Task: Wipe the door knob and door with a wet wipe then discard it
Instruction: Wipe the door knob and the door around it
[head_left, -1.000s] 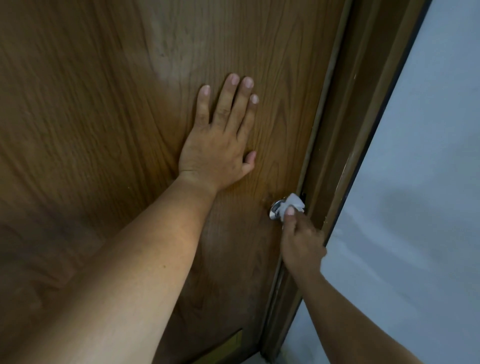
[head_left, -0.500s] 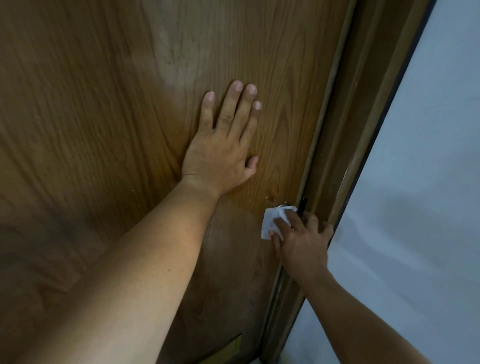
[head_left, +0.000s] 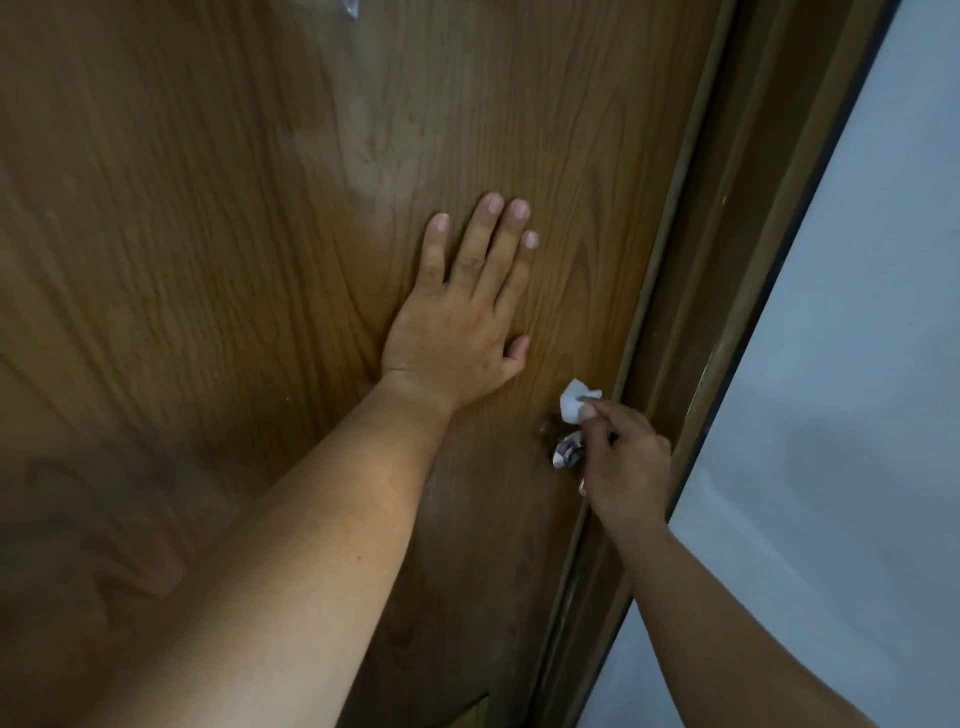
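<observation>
A brown wood-grain door (head_left: 260, 234) fills the left and middle of the head view. My left hand (head_left: 462, 317) lies flat on it, fingers straight and pointing up. Low at the door's right edge sits a shiny metal door knob (head_left: 566, 453), partly hidden by my right hand (head_left: 623, 462). My right hand pinches a small crumpled white wet wipe (head_left: 575, 401) between thumb and fingers, holding it just above the knob against the door.
The dark brown door frame (head_left: 727, 270) runs diagonally to the right of the door. A pale grey wall (head_left: 841, 415) lies beyond it. A pale smear (head_left: 374, 176) shows on the door above my left hand.
My right hand has lifted the wipe off the knob, so the metal knob shows again below it. My left hand stays pressed flat on the door.
</observation>
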